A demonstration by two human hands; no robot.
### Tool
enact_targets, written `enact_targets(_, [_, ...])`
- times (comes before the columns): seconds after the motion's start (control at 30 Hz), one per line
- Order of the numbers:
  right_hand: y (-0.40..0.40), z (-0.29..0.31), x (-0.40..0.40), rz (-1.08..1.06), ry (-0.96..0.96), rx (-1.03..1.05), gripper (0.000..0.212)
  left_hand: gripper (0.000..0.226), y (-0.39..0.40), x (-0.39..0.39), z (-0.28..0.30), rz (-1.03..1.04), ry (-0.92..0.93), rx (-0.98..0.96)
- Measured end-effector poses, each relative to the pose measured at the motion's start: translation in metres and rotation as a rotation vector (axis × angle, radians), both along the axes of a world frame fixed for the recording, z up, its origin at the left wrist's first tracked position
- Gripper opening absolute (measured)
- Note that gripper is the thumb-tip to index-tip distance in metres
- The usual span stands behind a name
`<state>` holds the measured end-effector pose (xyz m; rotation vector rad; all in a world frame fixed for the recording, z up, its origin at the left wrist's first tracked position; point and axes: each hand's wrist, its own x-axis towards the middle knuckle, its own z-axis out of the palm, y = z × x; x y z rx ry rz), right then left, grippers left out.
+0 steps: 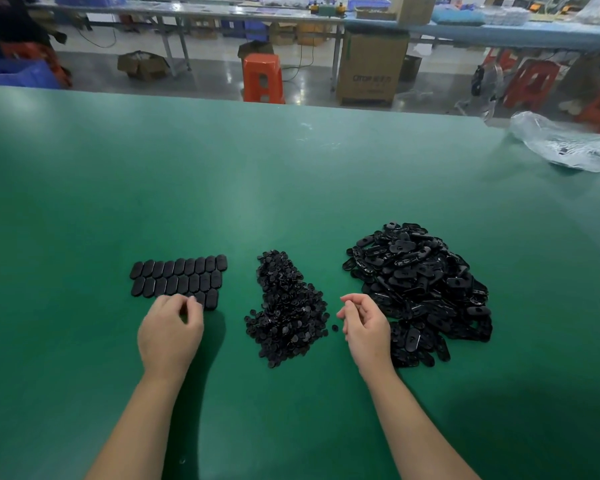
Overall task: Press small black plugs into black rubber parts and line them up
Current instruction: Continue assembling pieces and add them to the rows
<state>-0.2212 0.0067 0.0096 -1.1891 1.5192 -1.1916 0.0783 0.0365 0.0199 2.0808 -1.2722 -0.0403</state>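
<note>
While the left hand (170, 327) pinches at the neat rows (179, 277), its hold hidden, a nudge could scatter them; the right hand (364, 323) hangs half-curled, apparently empty, between plugs (286, 306) and rubber parts (420, 289).

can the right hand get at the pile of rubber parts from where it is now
Probably yes. The right hand hovers empty, fingers loosely curled, right beside the pile of rubber parts, with nothing between them.
</note>
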Motion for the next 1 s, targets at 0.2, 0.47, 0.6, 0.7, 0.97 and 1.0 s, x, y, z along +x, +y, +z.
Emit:
enact_targets(0.2, [0.0, -0.002, -0.001, 0.003, 0.009, 0.009, 0.019, 0.018, -0.02, -0.044, -0.003, -0.395, 0.049, 0.158])
enact_targets(0.47, [0.0, 0.001, 0.001, 0.023, 0.042, 0.03, 0.019, 0.012, -0.022, -0.045, -0.014, -0.419, 0.106, 0.118])
enact_targets(0.6, [-0.003, 0.006, 0.003, 0.097, 0.142, 0.075, 0.016, 0.007, -0.023, -0.046, -0.015, -0.399, 0.13, 0.095])
enact_targets(0.7, [-0.006, 0.012, -0.003, 0.138, 0.121, 0.114, 0.016, 0.006, -0.024, -0.046, -0.016, -0.402, 0.126, 0.089])
enact_targets(0.97, [-0.018, 0.036, -0.055, 0.15, 1.058, 0.096, 0.023, 0.004, -0.025, -0.048, -0.019, -0.414, 0.009, 0.079])
enact_targets(1.0, [-0.02, 0.037, -0.061, 0.147, 1.115, 0.119, 0.024, 0.004, -0.025, -0.048, -0.019, -0.413, 0.001, 0.079])
